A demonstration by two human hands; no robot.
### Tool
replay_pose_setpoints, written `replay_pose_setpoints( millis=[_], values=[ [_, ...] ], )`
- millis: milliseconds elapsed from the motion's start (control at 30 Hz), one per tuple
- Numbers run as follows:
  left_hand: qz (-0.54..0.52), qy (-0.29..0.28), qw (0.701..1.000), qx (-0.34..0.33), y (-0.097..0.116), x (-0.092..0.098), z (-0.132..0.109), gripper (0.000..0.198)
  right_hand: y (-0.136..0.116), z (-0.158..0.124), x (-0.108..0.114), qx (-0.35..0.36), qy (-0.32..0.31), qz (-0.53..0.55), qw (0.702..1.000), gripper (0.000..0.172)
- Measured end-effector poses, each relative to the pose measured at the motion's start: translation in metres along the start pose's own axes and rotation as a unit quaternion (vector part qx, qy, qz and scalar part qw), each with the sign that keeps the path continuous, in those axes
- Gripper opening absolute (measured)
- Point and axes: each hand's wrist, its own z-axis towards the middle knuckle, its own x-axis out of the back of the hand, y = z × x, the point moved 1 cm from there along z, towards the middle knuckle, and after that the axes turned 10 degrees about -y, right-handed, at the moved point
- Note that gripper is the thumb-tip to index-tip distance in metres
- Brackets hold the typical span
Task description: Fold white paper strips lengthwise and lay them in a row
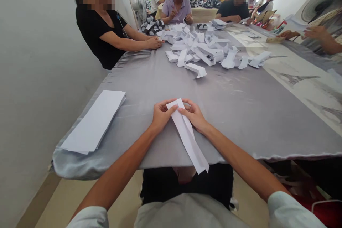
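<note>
A long white paper strip (187, 136), partly folded along its length, is held between my two hands above the near part of the table. My left hand (161, 114) pinches its far end from the left, thumb on top and fingers behind. From the right, my right hand (194, 114) grips the same end, its thumb pressed on the fold. The strip's loose end hangs toward me past the table edge. To the left lies a stack of flat white paper sheets (96, 121), apart from my hands.
The table wears a grey satin cloth (240, 114) with a pale printed band on the right. A heap of folded white paper pieces (197, 48) covers its far middle. A person in black (107, 35) leans in at left; others sit around the far side. A wall stands close at left.
</note>
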Motion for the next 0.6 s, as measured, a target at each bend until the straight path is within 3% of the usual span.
replay_pose_setpoints(
  millis=[600],
  values=[
    [0.014, 0.001, 0.999, -0.033, -0.0052, 0.0024, 0.0015, 0.034, -0.0013, -0.0007, -0.0017, -0.008, -0.008, -0.014, 1.0, 0.059]
  ],
)
